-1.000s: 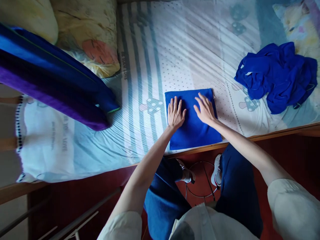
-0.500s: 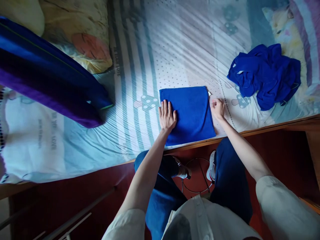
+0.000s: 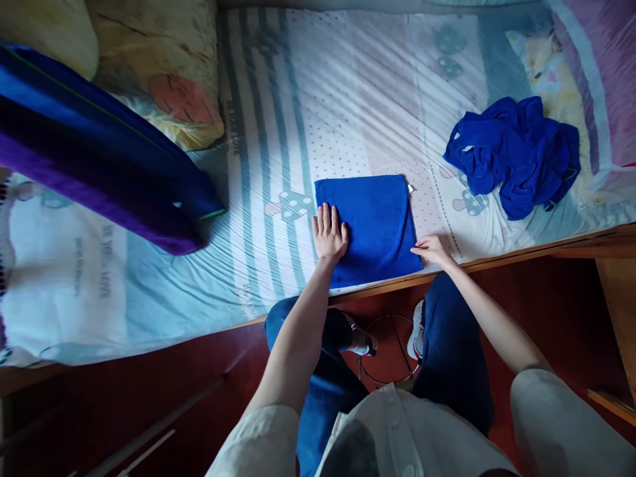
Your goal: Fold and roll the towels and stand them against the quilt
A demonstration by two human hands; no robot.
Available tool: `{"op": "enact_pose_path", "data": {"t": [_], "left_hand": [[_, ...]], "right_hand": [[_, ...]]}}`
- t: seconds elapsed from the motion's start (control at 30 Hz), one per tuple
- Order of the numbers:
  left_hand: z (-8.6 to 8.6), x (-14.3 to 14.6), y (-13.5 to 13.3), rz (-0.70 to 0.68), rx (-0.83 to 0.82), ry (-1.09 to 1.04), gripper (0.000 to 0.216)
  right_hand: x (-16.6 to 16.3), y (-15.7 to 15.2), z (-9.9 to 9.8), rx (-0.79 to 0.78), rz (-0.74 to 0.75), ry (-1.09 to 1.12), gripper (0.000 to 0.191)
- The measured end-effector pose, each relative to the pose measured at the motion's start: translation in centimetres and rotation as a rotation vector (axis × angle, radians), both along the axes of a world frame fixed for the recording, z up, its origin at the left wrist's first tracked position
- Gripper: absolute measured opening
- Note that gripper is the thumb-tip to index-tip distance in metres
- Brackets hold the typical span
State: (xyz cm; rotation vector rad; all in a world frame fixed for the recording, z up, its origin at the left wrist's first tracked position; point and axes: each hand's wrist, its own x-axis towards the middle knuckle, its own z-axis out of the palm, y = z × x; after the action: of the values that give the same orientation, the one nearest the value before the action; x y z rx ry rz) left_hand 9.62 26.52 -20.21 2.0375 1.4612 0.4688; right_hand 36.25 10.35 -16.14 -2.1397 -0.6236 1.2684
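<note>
A folded blue cloth (image 3: 375,222) lies flat on the bed sheet near the front edge. My left hand (image 3: 328,233) rests flat on its left edge with the fingers stretched out. My right hand (image 3: 433,250) is at the cloth's near right corner, fingers drawn together and touching the edge; whether it pinches the fabric I cannot make out. A crumpled pile of blue cloths (image 3: 514,152) sits on the sheet to the right, apart from both hands.
The bed's wooden front rail (image 3: 521,260) runs below the cloth. A dark blue and purple blanket roll (image 3: 99,152) lies at the left, pillows (image 3: 163,73) behind it. My legs and a round metal stool frame (image 3: 385,351) are below the rail.
My right hand slid off the top of the cloth, went to its far right corner, then down the right edge to the near corner. My left hand shifted to the left edge.
</note>
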Motion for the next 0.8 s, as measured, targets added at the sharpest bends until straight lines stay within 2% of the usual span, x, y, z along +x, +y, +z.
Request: {"op": "enact_pose_path", "data": {"t": [0.1,0.23,0.6,0.7,0.8], "left_hand": [[0.1,0.0,0.0,-0.009,-0.002,-0.001,0.070],[0.3,0.0,0.0,-0.009,-0.010,-0.005,0.071],[0.4,0.0,-0.1,-0.005,-0.008,0.002,0.072],[0.3,0.0,-0.1,-0.010,0.002,0.011,0.071],[0.2,0.0,0.0,-0.017,0.005,0.013,0.070]], "right_hand": [[0.0,-0.6,0.3,-0.057,-0.004,0.026,0.044],[0.2,-1.9,0.3,-0.113,0.106,-0.034,0.041],[0.6,-3.2,0.1,-0.139,0.209,-0.083,0.027],[0.8,-3.7,0.3,-0.163,0.209,-0.095,0.025],[0.7,-4.2,0.6,-0.104,0.179,-0.078,0.021]]}}
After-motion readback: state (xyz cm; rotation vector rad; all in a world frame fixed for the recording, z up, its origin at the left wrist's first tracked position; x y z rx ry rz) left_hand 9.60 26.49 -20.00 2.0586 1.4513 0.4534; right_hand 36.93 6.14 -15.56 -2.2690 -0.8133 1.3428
